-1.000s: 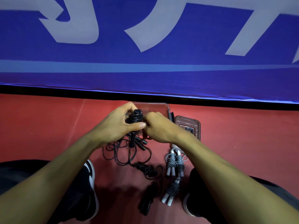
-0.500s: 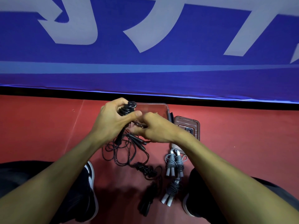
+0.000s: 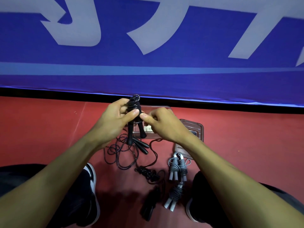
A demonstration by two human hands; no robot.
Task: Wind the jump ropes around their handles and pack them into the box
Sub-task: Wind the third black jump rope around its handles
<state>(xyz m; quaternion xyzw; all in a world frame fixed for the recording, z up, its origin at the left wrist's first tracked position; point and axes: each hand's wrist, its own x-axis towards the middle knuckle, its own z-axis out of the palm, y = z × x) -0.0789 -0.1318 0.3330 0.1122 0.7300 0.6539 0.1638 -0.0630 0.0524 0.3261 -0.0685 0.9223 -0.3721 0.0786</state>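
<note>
— What's lying nearest the person's feet?
— Two wound grey jump ropes [image 3: 176, 168] and loose black rope [image 3: 125, 153] on the red floor [image 3: 49, 129].
— And the hands?
— The left hand [image 3: 113, 120] grips a coiled black jump rope [image 3: 134, 112]; the right hand [image 3: 162, 125] pinches its cord, above the clear box [image 3: 166, 108].

the red floor [image 3: 49, 129] carried a clear box [image 3: 158, 109], its lid [image 3: 195, 129], a loose black rope [image 3: 121, 155], two wound black ropes [image 3: 148, 173] and two wound grey ropes [image 3: 177, 167].
</note>
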